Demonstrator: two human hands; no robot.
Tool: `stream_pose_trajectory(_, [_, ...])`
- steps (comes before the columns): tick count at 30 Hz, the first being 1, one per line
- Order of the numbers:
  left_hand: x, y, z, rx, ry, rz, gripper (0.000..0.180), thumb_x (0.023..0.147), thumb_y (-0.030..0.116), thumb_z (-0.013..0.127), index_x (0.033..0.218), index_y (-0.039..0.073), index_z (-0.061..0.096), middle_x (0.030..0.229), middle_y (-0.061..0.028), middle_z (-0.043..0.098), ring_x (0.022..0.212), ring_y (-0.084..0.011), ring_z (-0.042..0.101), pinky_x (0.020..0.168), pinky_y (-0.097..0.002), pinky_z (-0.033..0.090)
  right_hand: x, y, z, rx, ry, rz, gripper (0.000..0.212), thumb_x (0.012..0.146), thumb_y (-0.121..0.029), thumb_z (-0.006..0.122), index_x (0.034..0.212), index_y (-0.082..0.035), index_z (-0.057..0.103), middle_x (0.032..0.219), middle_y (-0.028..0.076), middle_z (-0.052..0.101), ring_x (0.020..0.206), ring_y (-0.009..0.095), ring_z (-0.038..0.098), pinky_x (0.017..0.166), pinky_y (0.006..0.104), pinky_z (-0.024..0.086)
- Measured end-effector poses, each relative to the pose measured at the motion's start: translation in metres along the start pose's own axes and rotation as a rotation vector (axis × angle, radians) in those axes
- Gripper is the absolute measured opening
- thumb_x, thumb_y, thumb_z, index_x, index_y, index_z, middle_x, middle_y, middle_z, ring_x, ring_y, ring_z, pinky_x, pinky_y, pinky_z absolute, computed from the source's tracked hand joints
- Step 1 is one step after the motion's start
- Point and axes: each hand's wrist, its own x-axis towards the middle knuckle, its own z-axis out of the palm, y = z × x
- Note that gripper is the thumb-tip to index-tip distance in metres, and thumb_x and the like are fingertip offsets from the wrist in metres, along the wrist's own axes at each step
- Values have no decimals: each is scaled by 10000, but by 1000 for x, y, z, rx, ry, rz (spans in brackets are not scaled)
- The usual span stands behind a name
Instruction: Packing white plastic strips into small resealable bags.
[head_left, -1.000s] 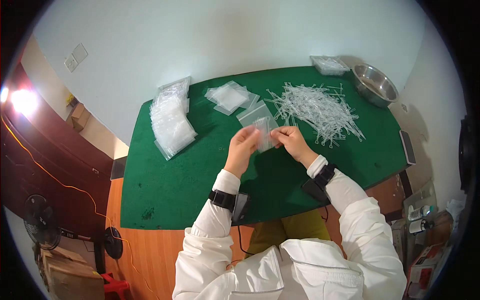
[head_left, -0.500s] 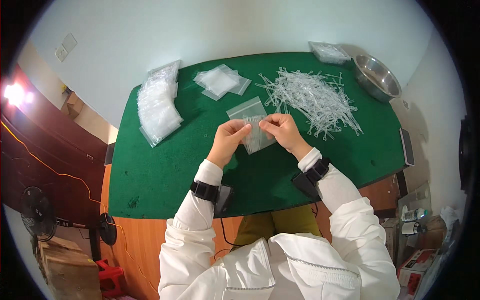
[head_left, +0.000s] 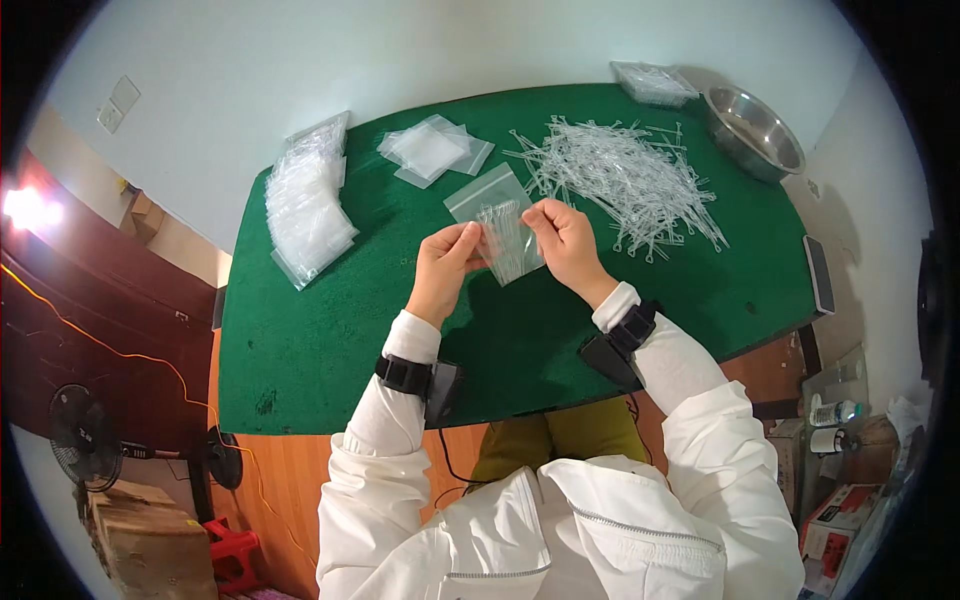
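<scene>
Between my two hands is a clear zip bag (head_left: pixel 480 203) with a bunch of thin clear plastic sticks (head_left: pixel 507 240) inside, their small looped ends toward the bag's mouth. My left hand (head_left: pixel 443 268) pinches its left edge, thumb on top. On the other side my right hand (head_left: pixel 568 250) has its fingertips closed on the right edge. Just beyond lies a large loose pile of the same looped sticks (head_left: pixel 625 185). Several flat zip bags (head_left: pixel 432 150) lie fanned out ahead of my left hand. Farther left is a long overlapping row of clear bags (head_left: pixel 308 210).
The green-topped table (head_left: pixel 330 370) has a curved far edge against a pale wall. At the far right stand a steel bowl (head_left: pixel 755 130) and more clear bags (head_left: pixel 655 82). A dark flat device (head_left: pixel 818 275) sits at the right edge. A black fan (head_left: pixel 85 430) is at the lower left.
The bag and both hands have moved slightly away from me. My fingers have shifted outward to the bag's edges, leaving the sticks inside more exposed. The head view has shifted a little.
</scene>
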Motion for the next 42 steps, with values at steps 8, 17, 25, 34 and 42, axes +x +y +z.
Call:
stream_pose_trajectory(8, [0, 2, -2, -302, -193, -143, 264, 934, 208, 463, 1065, -2, 557, 999, -82, 624, 893, -171, 612, 783, -321, 498, 0, -2, -1, -114, -35, -161, 238, 897, -214, 544, 761, -21, 570, 501, -36, 426, 443, 32, 381, 419, 211, 293])
stream_pose_trajectory(17, [3, -3, -5, -359, -222, -192, 282, 953, 215, 409, 1087, 0, 533, 1053, -94, 598, 938, -193, 596, 836, -359, 484, 2, -1, -5, -132, 4, -108, 177, 874, -163, 576, 771, -19, 580, 516, -21, 424, 474, 30, 357, 441, 205, 294])
stream_pose_trajectory(25, [6, -5, 1, -326, 7, 2, 295, 954, 209, 409, 1121, -6, 521, 1062, -87, 596, 941, -175, 593, 828, -328, 482, 0, -14, -1, -285, 20, -396, 226, 811, -184, 620, 960, -17, 587, 902, 109, 601, 748, 213, 582, 621, 283, 462])
stream_pose_trajectory(34, [-6, -3, 26, -195, -181, 130, 401, 934, 190, 414, 1277, -18, 409, 1237, -115, 496, 1140, -199, 480, 878, -324, 435, -4, -6, 12, -454, -162, -425, 540, 833, -207, 581, 1286, 17, 390, 1304, 171, 418, 1166, 315, 435, 968, 365, 364])
stream_pose_trajectory(42, [0, -2, 12, -68, 6, 136, 410, 930, 255, 431, 1240, -11, 456, 1184, -90, 521, 1071, -159, 491, 879, -277, 408, 1, 13, 0, 176, -166, 201, 358, 917, -196, 474, 1181, 46, 490, 1138, 105, 570, 1018, 190, 560, 895, 298, 431])
